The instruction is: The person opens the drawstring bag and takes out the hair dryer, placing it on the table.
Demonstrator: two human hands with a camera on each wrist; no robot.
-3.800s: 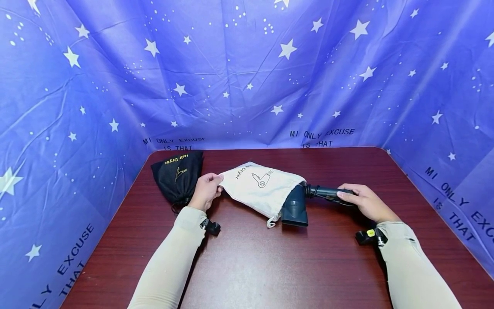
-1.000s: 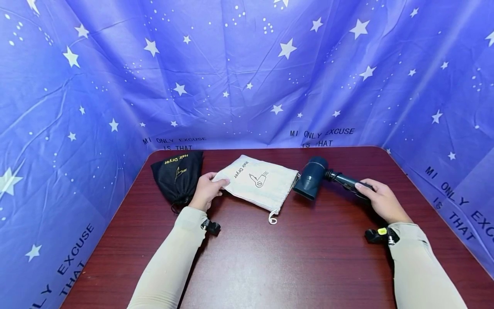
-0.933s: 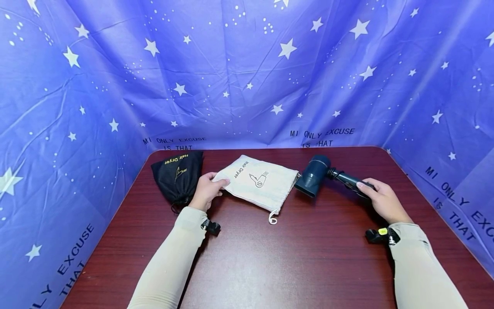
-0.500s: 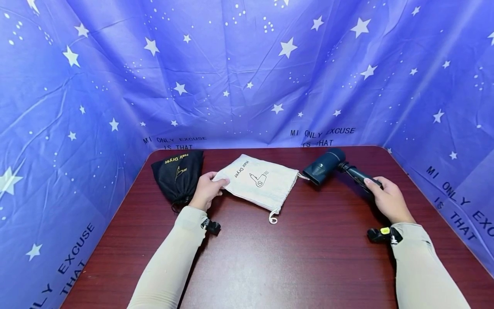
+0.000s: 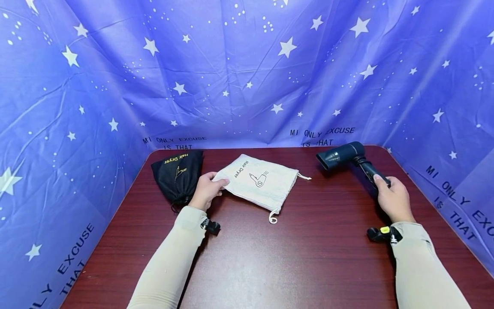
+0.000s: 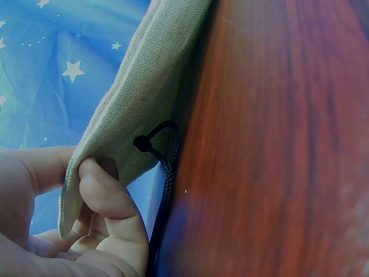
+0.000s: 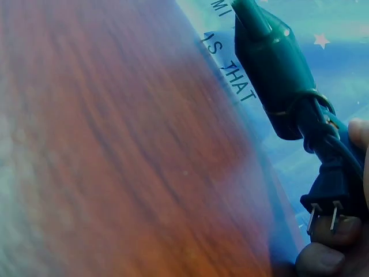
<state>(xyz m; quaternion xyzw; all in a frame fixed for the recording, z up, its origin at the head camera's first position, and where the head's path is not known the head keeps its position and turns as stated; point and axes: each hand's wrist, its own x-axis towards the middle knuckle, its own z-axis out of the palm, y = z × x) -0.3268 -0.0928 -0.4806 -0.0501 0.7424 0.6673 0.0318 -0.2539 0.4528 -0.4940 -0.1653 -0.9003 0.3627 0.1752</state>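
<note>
My left hand [image 5: 209, 189] pinches the near-left corner of a white cloth drawstring bag [image 5: 266, 180] printed "Hair Dryer". In the left wrist view the bag's edge [image 6: 124, 98] runs between thumb and fingers. The bag lies flat, its mouth to the right with white cords hanging out. At the right, my right hand [image 5: 394, 199] grips the handle of a dark hair dryer [image 5: 341, 155], whose flat nozzle points left. The right wrist view shows its cord wound round the handle and the two-pin plug [image 7: 327, 190] beside my fingers.
A black drawstring bag [image 5: 178, 176], also marked "Hair Dryer", lies at the back left beside my left hand. The dark red table [image 5: 262, 266] ends at a blue curtain with white stars [image 5: 231, 64] behind and at both sides.
The hair dryer has come out of the white bag and moved right and back in my right hand, its nozzle turning left. The bag has gone flat; my left hand stays at its corner.
</note>
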